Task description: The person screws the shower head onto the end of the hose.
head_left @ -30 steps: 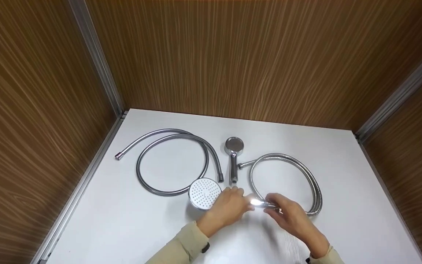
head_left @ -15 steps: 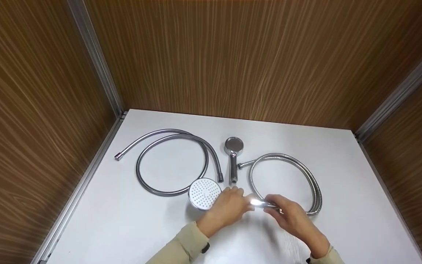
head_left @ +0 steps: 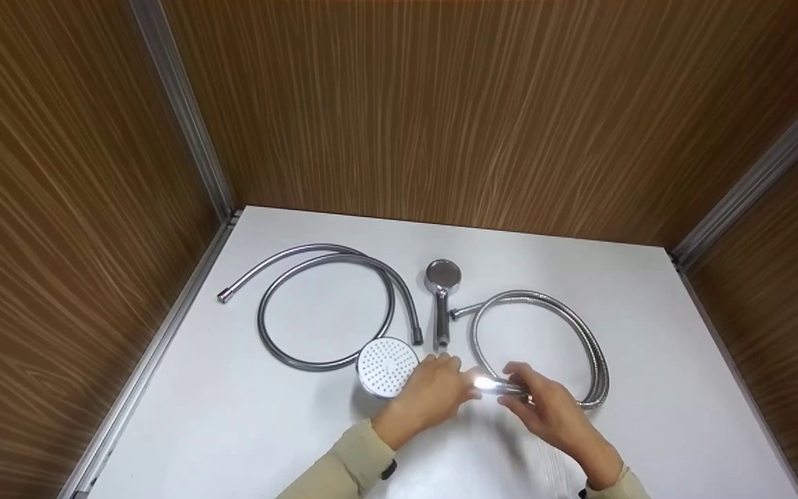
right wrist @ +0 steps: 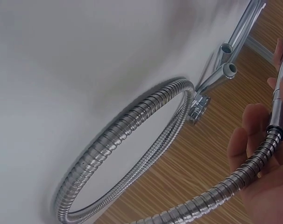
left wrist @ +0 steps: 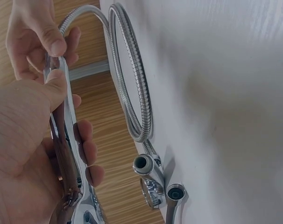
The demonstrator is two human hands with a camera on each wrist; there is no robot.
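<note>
My left hand (head_left: 430, 391) grips a chrome shower head (head_left: 386, 367) by its handle (left wrist: 69, 135). Its white, dotted spray face is turned up. At the handle's lower end, my right hand (head_left: 551, 412) holds the end of a ribbed metal shower hose (right wrist: 225, 186). The hose's smooth connector (right wrist: 278, 119) lies in line with the handle; whether it is threaded on is hidden by fingers. From there the hose drops into a coil on the white table. Beyond the hands lies a smaller chrome shower head (head_left: 442, 275), handle towards me.
A second, darker grey hose (head_left: 260, 319) lies coiled on the left of the white table (head_left: 233, 423). The raised shower head overlaps its near edge in the head view. Wood-grain panels (head_left: 406, 111) enclose the table at the back and both sides.
My right hand's fingers shift slightly around the hose end. My left hand and the shower head stay where they were; both coils lie unmoved.
</note>
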